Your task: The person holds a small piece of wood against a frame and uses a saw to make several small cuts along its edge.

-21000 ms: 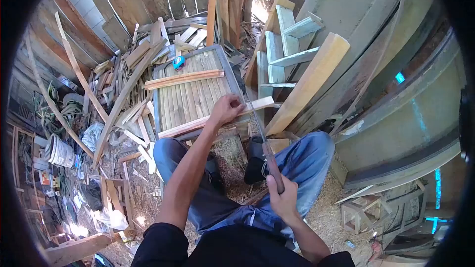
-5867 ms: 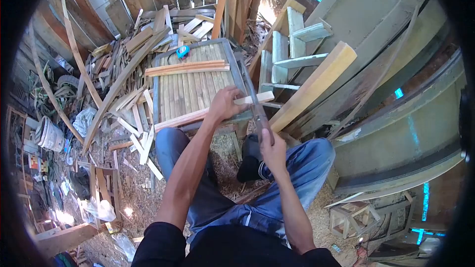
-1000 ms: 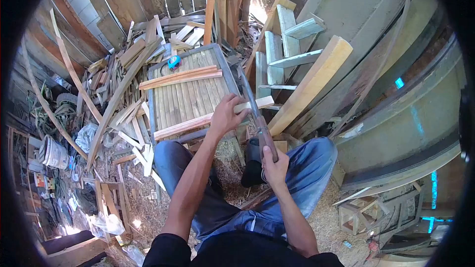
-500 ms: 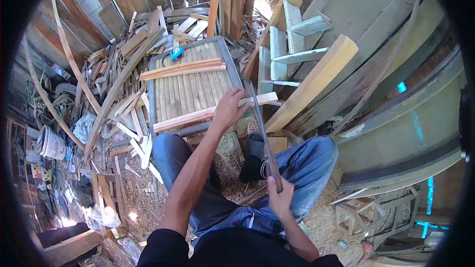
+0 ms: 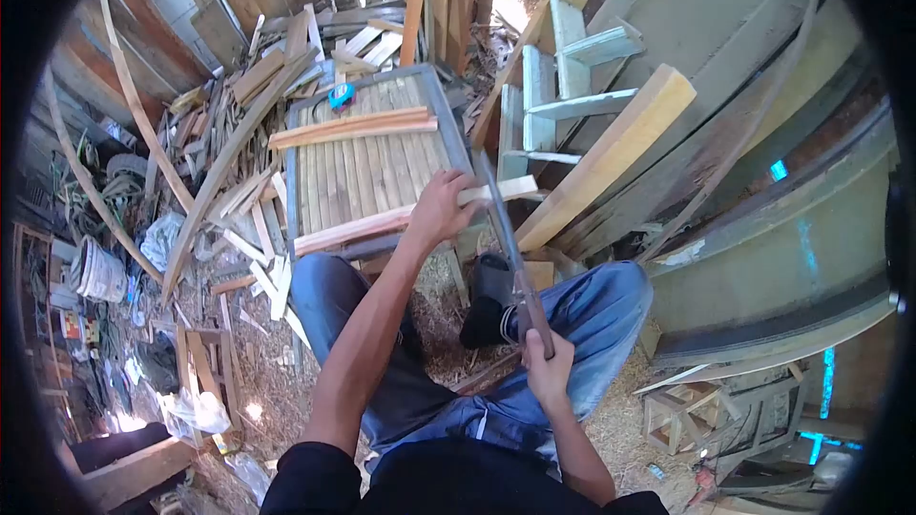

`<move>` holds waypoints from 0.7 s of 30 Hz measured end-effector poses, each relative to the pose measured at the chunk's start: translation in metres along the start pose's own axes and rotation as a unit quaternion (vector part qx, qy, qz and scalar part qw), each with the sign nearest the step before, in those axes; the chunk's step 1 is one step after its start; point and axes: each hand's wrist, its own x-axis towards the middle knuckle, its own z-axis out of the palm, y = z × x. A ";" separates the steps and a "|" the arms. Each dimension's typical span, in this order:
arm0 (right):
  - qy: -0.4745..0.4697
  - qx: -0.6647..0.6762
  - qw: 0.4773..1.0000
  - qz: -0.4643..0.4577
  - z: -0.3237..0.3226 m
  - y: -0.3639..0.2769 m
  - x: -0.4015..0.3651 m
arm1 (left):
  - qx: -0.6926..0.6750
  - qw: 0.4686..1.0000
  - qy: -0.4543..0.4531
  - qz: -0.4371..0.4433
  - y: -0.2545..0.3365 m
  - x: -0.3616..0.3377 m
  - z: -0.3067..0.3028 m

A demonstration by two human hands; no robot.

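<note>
My left hand (image 5: 443, 207) is wrapped over a thin wooden strip (image 5: 363, 226), which lies along the near edge of a slatted panel with a grey frame (image 5: 363, 170). The strip's right end sticks out past the frame. In my right hand (image 5: 548, 365) is the handle of a hand saw (image 5: 509, 243), held between my knees. Its blade points away from me and crosses the strip just right of my left fingers. Two more strips (image 5: 353, 129) lie across the panel farther up, near a blue tape measure (image 5: 341, 96).
A large heap of wood scraps (image 5: 239, 100) fills the left and back. At the right, a thick board (image 5: 611, 153) leans beside a pale wooden shelf frame (image 5: 540, 100). Curved wooden pieces (image 5: 782, 315) stand farther right. My shoe (image 5: 491, 281) is below the saw.
My right hand and the saw have shifted slightly forward and right along the stroke. My left hand stays on the strip.
</note>
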 end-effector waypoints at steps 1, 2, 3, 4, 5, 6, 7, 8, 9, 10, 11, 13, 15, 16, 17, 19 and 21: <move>-0.004 -0.002 1.000 0.010 0.000 0.005 -0.003 | 0.003 1.000 0.008 0.001 -0.001 -0.001 0.003; 0.000 -0.003 1.000 0.009 0.003 0.012 0.003 | 0.007 1.000 0.016 0.010 0.000 0.001 0.004; 0.007 -0.004 1.000 0.003 0.007 0.016 0.012 | 0.008 1.000 0.013 0.014 -0.003 0.002 0.003; 0.016 -0.028 0.999 -0.015 0.010 0.017 0.017 | 0.004 0.999 0.034 0.019 -0.005 0.003 0.002; 0.023 -0.026 0.999 -0.017 0.011 0.016 0.017 | -0.002 0.998 0.056 0.026 -0.006 0.005 0.000; 0.027 -0.064 0.997 -0.046 0.012 0.010 0.018 | 0.001 0.998 0.055 0.027 -0.006 0.006 0.000; 0.029 -0.102 0.992 -0.075 0.013 0.002 0.021 | 0.001 0.998 0.056 0.033 -0.005 0.008 0.000; 0.029 -0.117 0.990 -0.078 0.011 -0.008 0.020 | 0.004 0.999 0.041 0.027 -0.006 0.008 0.000; 0.030 -0.115 0.990 -0.078 0.010 -0.018 0.021 | 0.007 1.000 0.023 0.018 -0.006 0.006 -0.001; 0.021 -0.135 0.988 -0.071 0.007 -0.026 0.022 | 0.007 1.000 0.020 0.017 -0.006 0.004 -0.001; 0.011 -0.155 0.986 -0.065 0.005 -0.033 0.023 | 0.009 1.000 0.021 0.016 -0.005 0.003 0.000; 0.000 -0.162 0.985 -0.064 0.007 -0.039 0.036 | 0.010 0.999 0.028 0.015 -0.004 0.002 0.000; -0.001 -0.126 0.991 -0.036 0.016 -0.035 0.058 | -0.003 1.000 0.021 0.014 0.000 0.002 -0.002; -0.003 -0.135 0.991 -0.022 0.025 -0.041 0.068 | -0.003 1.000 0.023 0.017 0.000 0.002 -0.001; -0.001 -0.133 0.991 -0.025 0.031 -0.045 0.071 | 0.000 1.000 0.023 0.015 -0.001 0.003 -0.001; -0.014 -0.137 0.987 -0.083 0.038 -0.052 0.071 | 0.003 1.000 0.022 0.008 -0.003 0.002 -0.002; -0.022 -0.153 0.986 -0.058 0.026 -0.041 0.054 | -0.005 0.999 0.019 0.027 -0.006 0.003 -0.001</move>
